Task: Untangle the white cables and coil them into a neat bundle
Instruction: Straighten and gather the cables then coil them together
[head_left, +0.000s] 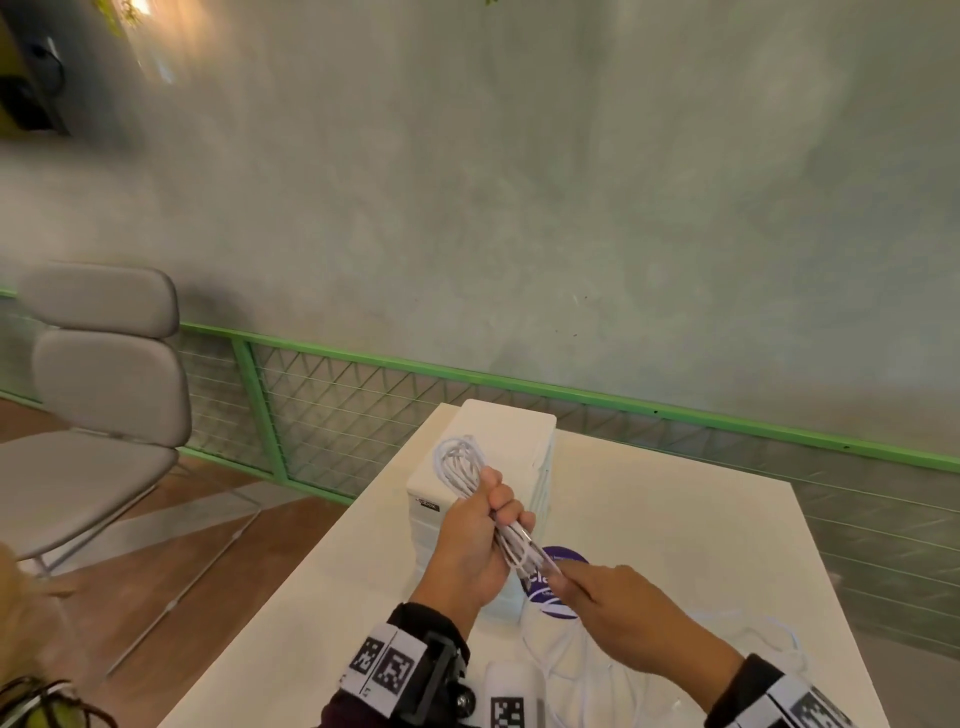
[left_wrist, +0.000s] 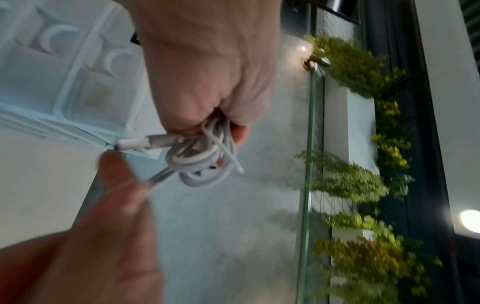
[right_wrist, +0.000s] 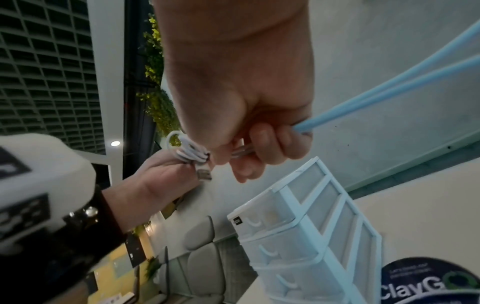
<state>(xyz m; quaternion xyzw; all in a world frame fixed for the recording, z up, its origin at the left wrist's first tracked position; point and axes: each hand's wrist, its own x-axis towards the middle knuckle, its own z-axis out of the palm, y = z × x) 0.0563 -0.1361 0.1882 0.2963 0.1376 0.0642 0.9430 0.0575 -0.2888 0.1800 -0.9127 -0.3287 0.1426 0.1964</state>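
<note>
My left hand grips a coil of white cable above the drawer unit; its loops stick out past my fingers. In the left wrist view the coil bunches below my left hand, and a USB plug pokes out sideways. Just right of it, my right hand pinches the cable strands leaving the coil. The right wrist view shows my right hand curled round two strands that trail off to the upper right. Loose white cable lies on the table behind my right wrist.
A white plastic drawer unit stands on the white table, right under my hands. A round purple sticker lies beside it. A grey chair stands to the left, and a green-framed mesh railing runs behind the table.
</note>
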